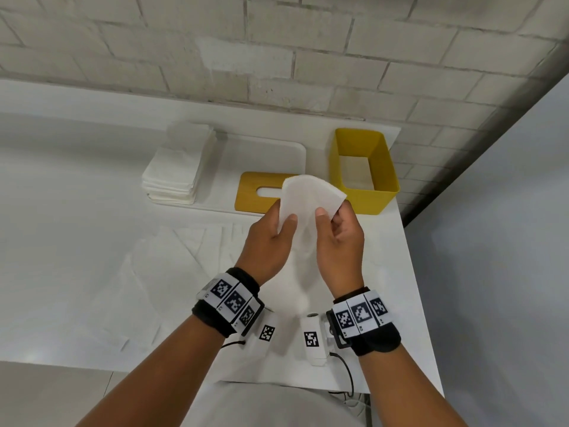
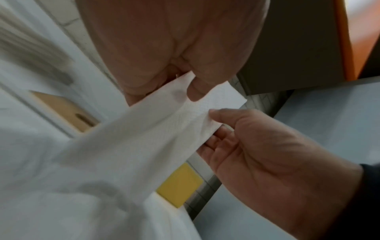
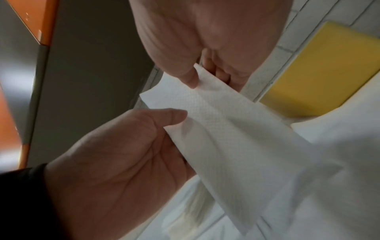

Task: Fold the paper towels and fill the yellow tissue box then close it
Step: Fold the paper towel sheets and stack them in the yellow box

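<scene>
From my head, I see my left hand (image 1: 266,241) and my right hand (image 1: 337,245) each pinching one soft white paper towel (image 1: 309,197) up in the air. Behind it sit the open yellow plastic tissue box (image 1: 363,167), its flat yellow lid with a slot (image 1: 255,192), and a stack of folded white towels (image 1: 175,171) on the white table (image 1: 61,241). By my left wrist, my thumb presses the towel (image 2: 144,138). By my right wrist, my thumb and fingers squeeze its edge (image 3: 226,121).
</scene>
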### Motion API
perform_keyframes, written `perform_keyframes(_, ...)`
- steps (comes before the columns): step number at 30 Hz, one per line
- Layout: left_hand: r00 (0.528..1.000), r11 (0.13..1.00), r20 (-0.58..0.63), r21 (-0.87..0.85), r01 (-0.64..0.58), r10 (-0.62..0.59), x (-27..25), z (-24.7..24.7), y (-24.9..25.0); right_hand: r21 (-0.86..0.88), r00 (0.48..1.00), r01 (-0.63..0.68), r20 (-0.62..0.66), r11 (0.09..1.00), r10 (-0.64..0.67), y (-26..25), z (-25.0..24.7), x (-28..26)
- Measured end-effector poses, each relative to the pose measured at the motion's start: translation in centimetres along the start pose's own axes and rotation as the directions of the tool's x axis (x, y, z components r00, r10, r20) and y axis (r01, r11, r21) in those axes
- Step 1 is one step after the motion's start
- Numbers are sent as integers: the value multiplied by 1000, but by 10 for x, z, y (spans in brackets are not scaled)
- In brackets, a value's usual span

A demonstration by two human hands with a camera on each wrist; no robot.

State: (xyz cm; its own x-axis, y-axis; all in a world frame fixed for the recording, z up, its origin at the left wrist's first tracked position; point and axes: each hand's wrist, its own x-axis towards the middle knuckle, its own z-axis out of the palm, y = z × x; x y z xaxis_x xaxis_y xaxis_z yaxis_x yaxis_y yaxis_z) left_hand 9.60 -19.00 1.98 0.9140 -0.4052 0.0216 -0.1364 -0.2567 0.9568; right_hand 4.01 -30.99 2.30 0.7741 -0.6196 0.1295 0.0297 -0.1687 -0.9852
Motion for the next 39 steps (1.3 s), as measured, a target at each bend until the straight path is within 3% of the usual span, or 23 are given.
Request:
perform_keyframes(7,994,981,12,160,108,-112,1,0,-30,-90,989,-111,86,990,119,28,0,-5)
perform_keyframes(14,998,992,-2,115,55,-55,12,-4,-19,-48,995,-73,71,996,76,19,-1,5)
perform_keyframes(24,986,969,-3,189,162,-165,14,-4,-33,-125,968,-168,168,978,188,38,-7,4)
perform_keyframes(26,982,981,-19,54,187,-187,16,-8,-30,-127,960,-186,188,974,208,40,-11,3)
perform_keyframes(27,975,971,-22,-91,219,-222,17,-10,-28,-121,959,-199,183,973,219,40,-13,3)
perform_keyframes(29,947,841,36,-451,300,-319,18,-14,-20,-37,954,-245,170,969,248,40,-19,0)
perform_keyframes(31,925,666,140,-658,353,-352,18,-17,-15,181,935,-320,217,930,279,35,-21,-6)
perform_keyframes(34,912,587,211,-709,391,-352,15,-15,-12,382,902,-417,283,824,325,29,-14,-13)
perform_keyframes(39,908,641,140,-666,382,-396,5,-17,-21,356,910,-414,191,838,369,32,-8,-15)
